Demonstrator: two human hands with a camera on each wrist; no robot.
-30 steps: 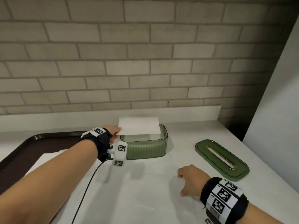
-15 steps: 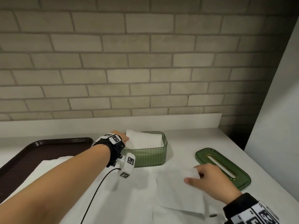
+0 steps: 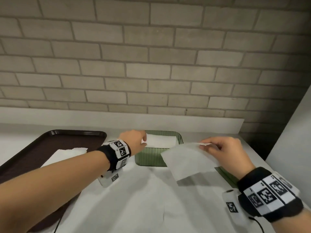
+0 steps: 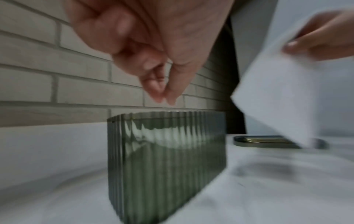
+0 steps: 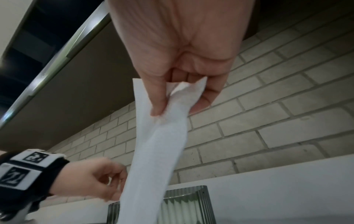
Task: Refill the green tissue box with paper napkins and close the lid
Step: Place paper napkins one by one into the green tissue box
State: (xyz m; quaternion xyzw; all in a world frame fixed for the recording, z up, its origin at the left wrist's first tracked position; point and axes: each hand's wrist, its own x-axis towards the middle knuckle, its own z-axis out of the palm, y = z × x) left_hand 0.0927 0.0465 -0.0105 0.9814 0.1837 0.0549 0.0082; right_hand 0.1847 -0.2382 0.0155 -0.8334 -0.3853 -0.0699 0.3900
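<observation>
The ribbed green tissue box [image 3: 148,158] stands open on the counter with a white napkin [image 3: 161,142] lying inside. My left hand [image 3: 134,140] hovers over the box's left end. In the left wrist view its fingers [image 4: 159,91] are curled, thumb and forefinger tips together, with nothing between them. My right hand [image 3: 218,147] pinches the top edge of another napkin [image 3: 188,162], which hangs in the air before the box's right end. The green lid [image 4: 268,141] lies flat to the right of the box, mostly hidden in the head view behind the napkin and my right wrist.
A dark brown tray [image 3: 25,153] sits at the left with white napkins [image 3: 67,152] on it. White paper covers the counter in front of the box. A brick wall runs close behind, and a pale panel [image 3: 294,132] bounds the right side.
My left hand lowered its napkin into the box and now holds nothing. My right hand picked a napkin off the counter and lifted it up toward the box.
</observation>
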